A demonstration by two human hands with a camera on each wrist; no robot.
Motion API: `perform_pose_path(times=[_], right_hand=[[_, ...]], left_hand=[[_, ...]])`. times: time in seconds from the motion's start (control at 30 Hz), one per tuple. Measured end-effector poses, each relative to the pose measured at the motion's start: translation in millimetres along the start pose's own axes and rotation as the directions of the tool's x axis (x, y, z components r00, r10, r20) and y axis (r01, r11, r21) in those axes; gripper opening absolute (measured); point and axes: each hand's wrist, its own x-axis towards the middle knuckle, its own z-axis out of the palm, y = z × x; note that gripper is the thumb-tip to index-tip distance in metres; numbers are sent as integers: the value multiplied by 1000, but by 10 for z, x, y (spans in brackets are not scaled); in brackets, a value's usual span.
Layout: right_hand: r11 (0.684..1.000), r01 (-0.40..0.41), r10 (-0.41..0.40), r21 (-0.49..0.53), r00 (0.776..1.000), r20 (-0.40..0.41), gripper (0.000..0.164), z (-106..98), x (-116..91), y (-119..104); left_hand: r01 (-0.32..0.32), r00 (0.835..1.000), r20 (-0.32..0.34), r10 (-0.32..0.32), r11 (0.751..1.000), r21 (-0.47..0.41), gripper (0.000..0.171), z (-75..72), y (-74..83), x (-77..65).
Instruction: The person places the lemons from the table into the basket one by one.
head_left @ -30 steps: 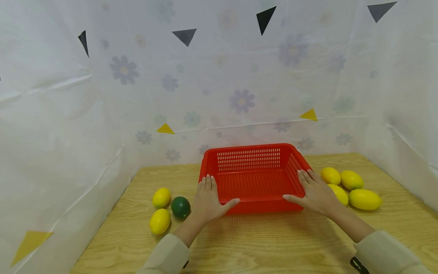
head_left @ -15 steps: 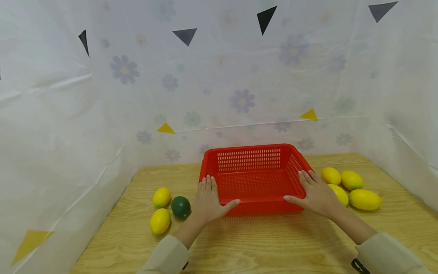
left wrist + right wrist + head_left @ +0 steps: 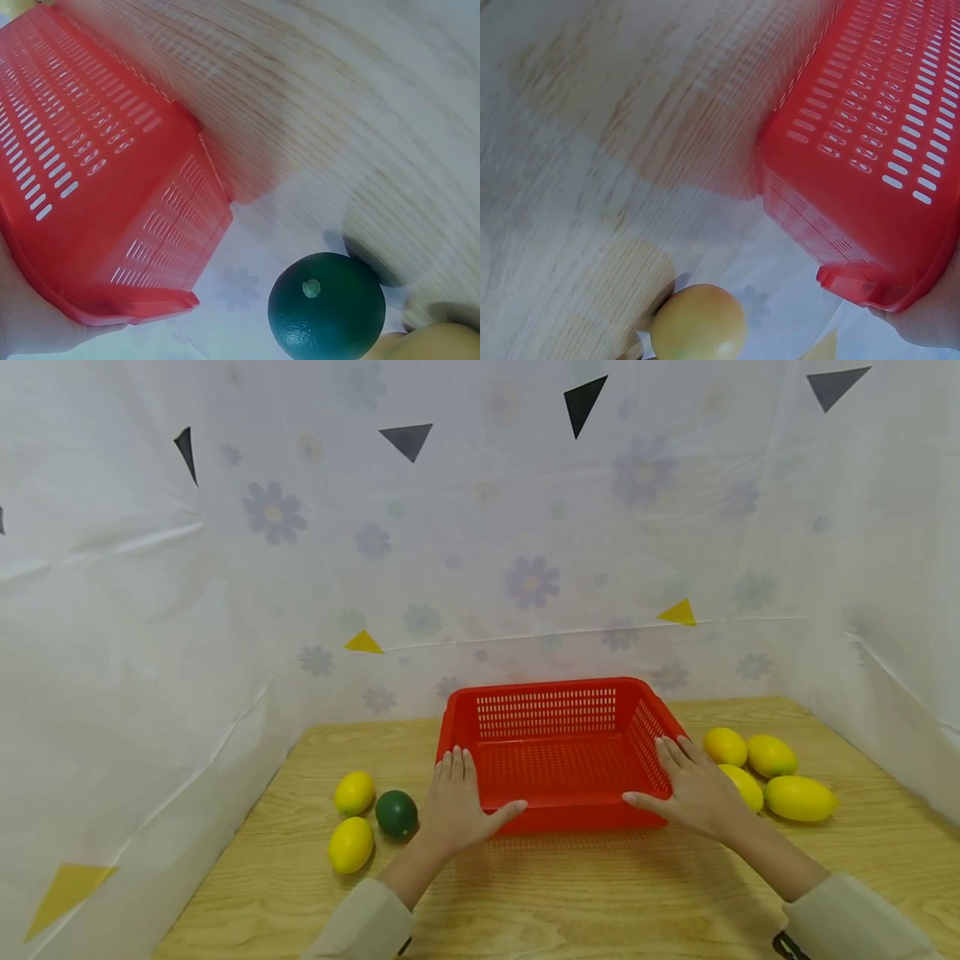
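A red plastic basket (image 3: pixel 555 768) with slotted sides stands on the wooden table, its inside bare. My left hand (image 3: pixel 453 806) lies over its near left corner, fingers straight along the left rim and thumb stretched along the front rim. At the near right corner my right hand (image 3: pixel 697 789) rests the same way, fingers extended over the right rim, thumb toward the middle. In the left wrist view, part of the left hand (image 3: pixel 30 322) shows against the basket's rim. The right wrist view shows the right hand (image 3: pixel 930 315) at the rim too.
Left of the basket lie a dark green round fruit (image 3: pixel 396 814) and two lemons, one behind (image 3: pixel 355 793) and one in front (image 3: pixel 351 845). Several lemons (image 3: pixel 801 797) sit to the right, one partly hidden by my right hand. A white patterned sheet (image 3: pixel 480 527) hangs behind the table (image 3: pixel 570 902).
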Motion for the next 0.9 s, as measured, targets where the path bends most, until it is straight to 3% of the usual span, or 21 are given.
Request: perform_pose_path(times=[0.9], right_hand=[[1000, -12, 12, 25, 1000, 14, 98, 9, -5, 5]], left_hand=[[1, 1000, 8, -1, 999, 32, 106, 8, 5, -16]])
